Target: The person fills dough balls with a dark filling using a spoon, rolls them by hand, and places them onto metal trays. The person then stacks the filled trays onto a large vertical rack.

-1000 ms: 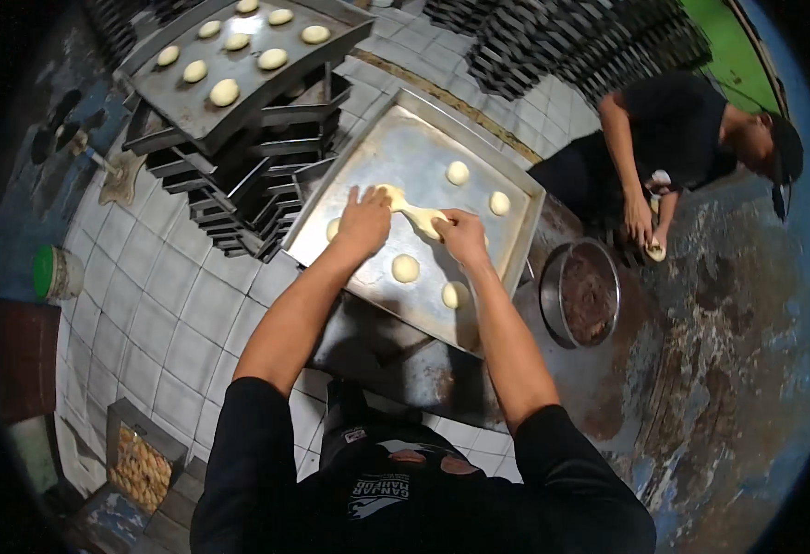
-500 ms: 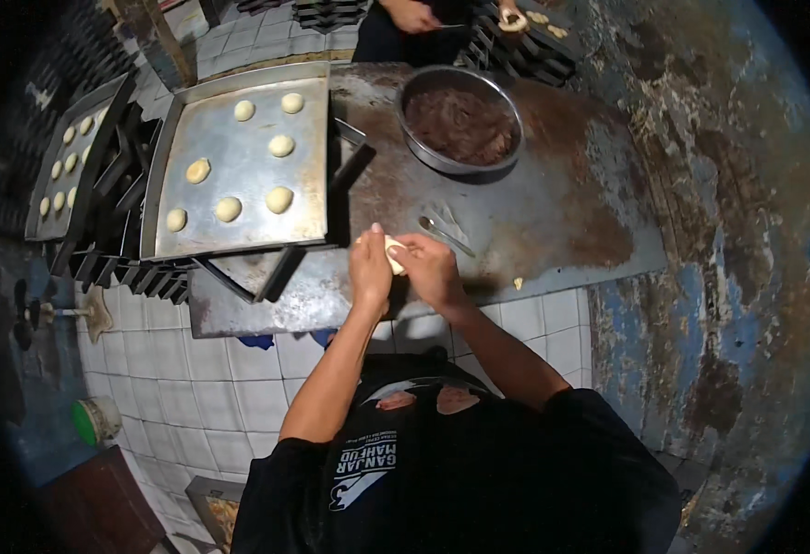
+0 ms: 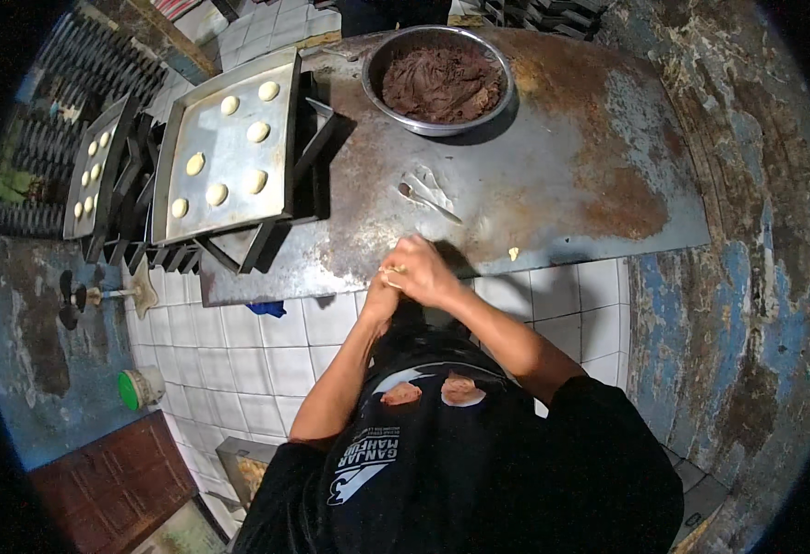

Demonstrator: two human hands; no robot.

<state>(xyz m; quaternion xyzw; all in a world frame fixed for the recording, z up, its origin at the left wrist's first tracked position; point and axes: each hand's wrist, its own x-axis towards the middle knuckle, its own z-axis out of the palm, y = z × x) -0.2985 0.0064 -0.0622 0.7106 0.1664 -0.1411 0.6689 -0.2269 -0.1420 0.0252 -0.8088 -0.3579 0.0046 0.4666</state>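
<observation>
A small piece of pale dough (image 3: 393,270) shows between my hands at the table's near edge, mostly covered by fingers. My left hand (image 3: 382,297) is closed around it from below. Over it, my right hand (image 3: 425,274) is curled with its fingers pressed on the dough. Just beyond them a spoon (image 3: 435,206) with brown residue on its tip lies on the worn metal table (image 3: 562,157), by a whitish smear. Farther back stands a round metal bowl (image 3: 437,128) of thick dark brown filling (image 3: 442,85).
At the left, a metal tray (image 3: 225,152) with several round dough balls (image 3: 257,132) rests on black metal racks (image 3: 266,242). A second tray (image 3: 108,157) with more balls is farther left. A dough scrap (image 3: 514,253) lies by the table's front edge. A worn wall (image 3: 701,323) rises at the right.
My right hand has moved over my left, covering most of the dough. The view has shifted, and the hands of the person across the table are out of sight.
</observation>
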